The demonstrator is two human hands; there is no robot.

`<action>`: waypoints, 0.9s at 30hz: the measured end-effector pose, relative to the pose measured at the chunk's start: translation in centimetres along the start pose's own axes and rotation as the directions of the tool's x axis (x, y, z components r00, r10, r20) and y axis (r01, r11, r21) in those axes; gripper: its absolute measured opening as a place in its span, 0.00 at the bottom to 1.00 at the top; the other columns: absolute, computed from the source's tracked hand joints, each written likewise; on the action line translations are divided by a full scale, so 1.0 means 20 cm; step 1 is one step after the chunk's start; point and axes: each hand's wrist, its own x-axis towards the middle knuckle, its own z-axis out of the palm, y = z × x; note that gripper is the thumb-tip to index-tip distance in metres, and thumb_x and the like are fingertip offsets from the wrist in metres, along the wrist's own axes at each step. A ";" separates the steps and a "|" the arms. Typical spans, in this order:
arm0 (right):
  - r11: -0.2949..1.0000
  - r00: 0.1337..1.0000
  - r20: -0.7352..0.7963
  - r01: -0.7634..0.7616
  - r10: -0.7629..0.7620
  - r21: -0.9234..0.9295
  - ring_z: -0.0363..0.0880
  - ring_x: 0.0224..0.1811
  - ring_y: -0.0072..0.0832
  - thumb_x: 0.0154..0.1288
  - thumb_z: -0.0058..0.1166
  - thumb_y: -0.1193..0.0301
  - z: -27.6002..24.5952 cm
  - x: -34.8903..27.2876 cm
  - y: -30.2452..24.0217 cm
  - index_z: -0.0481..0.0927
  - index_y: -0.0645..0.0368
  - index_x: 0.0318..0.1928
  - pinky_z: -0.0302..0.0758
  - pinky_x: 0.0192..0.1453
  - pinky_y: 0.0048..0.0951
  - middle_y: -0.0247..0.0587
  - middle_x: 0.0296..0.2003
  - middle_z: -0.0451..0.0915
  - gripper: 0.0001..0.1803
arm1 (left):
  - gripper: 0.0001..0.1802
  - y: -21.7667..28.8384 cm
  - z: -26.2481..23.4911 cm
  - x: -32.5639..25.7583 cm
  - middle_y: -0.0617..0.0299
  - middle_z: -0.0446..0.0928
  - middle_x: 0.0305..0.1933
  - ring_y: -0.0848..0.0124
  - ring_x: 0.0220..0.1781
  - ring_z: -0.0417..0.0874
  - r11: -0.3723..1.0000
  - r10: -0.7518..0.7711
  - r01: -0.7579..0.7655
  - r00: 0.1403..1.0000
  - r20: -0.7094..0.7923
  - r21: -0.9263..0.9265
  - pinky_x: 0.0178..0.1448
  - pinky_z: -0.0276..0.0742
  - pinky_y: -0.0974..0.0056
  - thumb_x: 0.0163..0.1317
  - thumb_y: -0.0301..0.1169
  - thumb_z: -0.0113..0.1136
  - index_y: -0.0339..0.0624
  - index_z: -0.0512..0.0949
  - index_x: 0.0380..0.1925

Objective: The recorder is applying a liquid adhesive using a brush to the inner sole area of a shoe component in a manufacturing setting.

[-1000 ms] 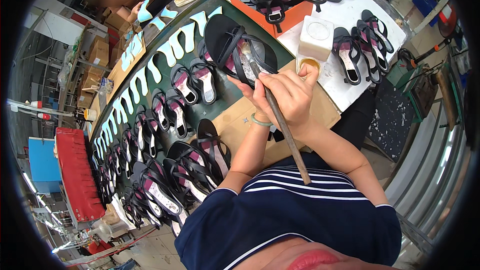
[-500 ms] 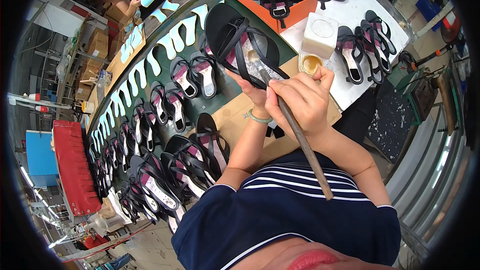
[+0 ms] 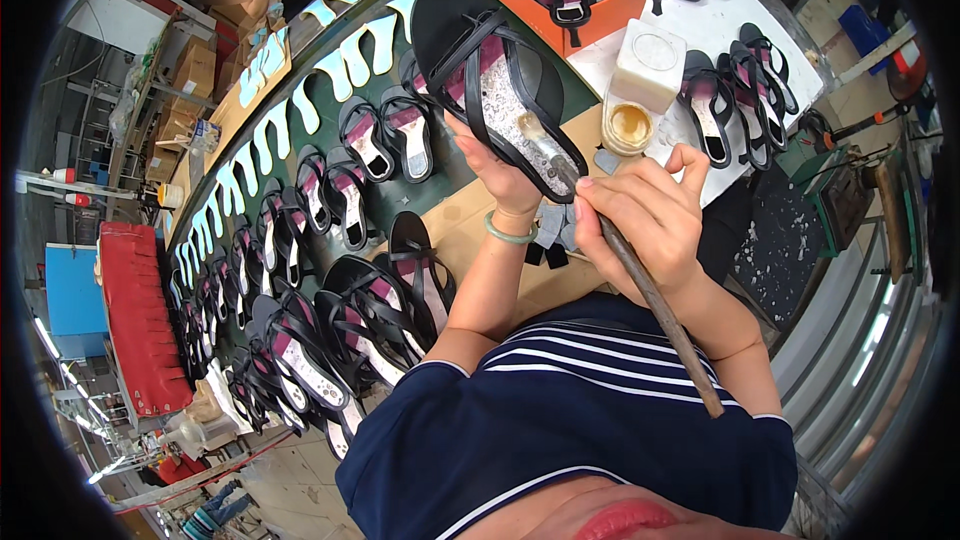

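Black sandal above the left hand, heel end toward the right hand, toe pointing away. Possible trouble: a careless sideways swing of the brush could smear the straps, as they run close around its tip; hard pressure near the heel might tip the sandal, since the left hand seems to prop more than clamp. Its look: black crossing straps, purple patch, pale speckled footbed, bristles laid toward the heel end.

Left hand part open, palm up, bearing the sandal from below; some fingers hidden, their hold cannot be told. Right hand closed in a pinch on the brush, thumb and forefinger near the bristles, little finger raised.

Just beyond the right hand, a pot of amber liquid, then a white block-shaped container. Left of the left hand, a sandal pair; below it, cardboard
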 end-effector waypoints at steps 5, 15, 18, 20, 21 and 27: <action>1.000 0.999 0.043 0.009 -0.010 0.015 0.72 0.22 0.26 0.42 0.65 0.77 -0.05 -0.01 0.01 0.82 0.60 0.30 0.55 0.42 0.40 0.32 0.24 0.81 0.10 | 0.34 0.08 0.08 0.04 0.57 0.70 0.64 0.65 0.63 0.72 0.998 -0.037 0.031 0.993 -0.115 -0.053 0.68 0.67 0.58 0.76 0.57 0.27 0.42 0.61 0.67; 0.998 0.992 0.123 -0.045 0.040 0.037 0.73 0.23 0.26 0.43 0.65 0.78 -0.09 -0.06 0.01 0.82 0.60 0.30 0.55 0.42 0.41 0.32 0.24 0.81 0.09 | 0.32 0.11 0.02 0.08 0.58 0.69 0.63 0.66 0.62 0.73 0.996 -0.079 0.078 0.997 -0.018 -0.054 0.67 0.68 0.59 0.76 0.56 0.28 0.44 0.59 0.67; 0.994 0.978 0.193 -0.091 0.077 0.062 0.73 0.23 0.27 0.45 0.64 0.79 -0.13 -0.07 0.01 0.82 0.62 0.29 0.57 0.42 0.38 0.35 0.24 0.81 0.07 | 0.32 0.10 -0.01 0.09 0.58 0.70 0.63 0.67 0.62 0.73 0.993 -0.103 0.099 0.993 -0.057 -0.069 0.67 0.68 0.60 0.76 0.56 0.28 0.44 0.60 0.66; 0.964 0.959 0.232 -0.202 0.160 0.170 0.73 0.23 0.27 0.48 0.63 0.80 -0.17 -0.06 0.06 0.82 0.63 0.29 0.60 0.41 0.36 0.36 0.24 0.81 0.06 | 0.33 0.09 -0.03 0.11 0.58 0.70 0.63 0.67 0.62 0.73 0.994 -0.092 0.087 0.993 -0.073 -0.072 0.67 0.67 0.61 0.76 0.56 0.28 0.44 0.60 0.66; 0.910 0.930 0.275 -0.317 0.244 0.266 0.74 0.24 0.28 0.51 0.63 0.80 -0.19 -0.06 0.09 0.82 0.64 0.29 0.63 0.40 0.34 0.38 0.24 0.81 0.04 | 0.33 0.08 -0.04 0.12 0.58 0.70 0.63 0.67 0.62 0.73 0.994 -0.088 0.082 0.993 -0.083 -0.077 0.67 0.67 0.61 0.76 0.57 0.28 0.44 0.60 0.66; 0.665 0.763 0.339 -0.646 0.550 0.374 0.79 0.34 0.23 0.57 0.58 0.84 -0.25 -0.13 0.51 0.83 0.69 0.37 0.75 0.39 0.23 0.40 0.34 0.80 0.07 | 0.35 0.07 -0.12 0.20 0.59 0.70 0.64 0.68 0.61 0.74 0.990 -0.142 0.138 0.970 -0.197 -0.032 0.66 0.69 0.62 0.76 0.57 0.28 0.41 0.63 0.67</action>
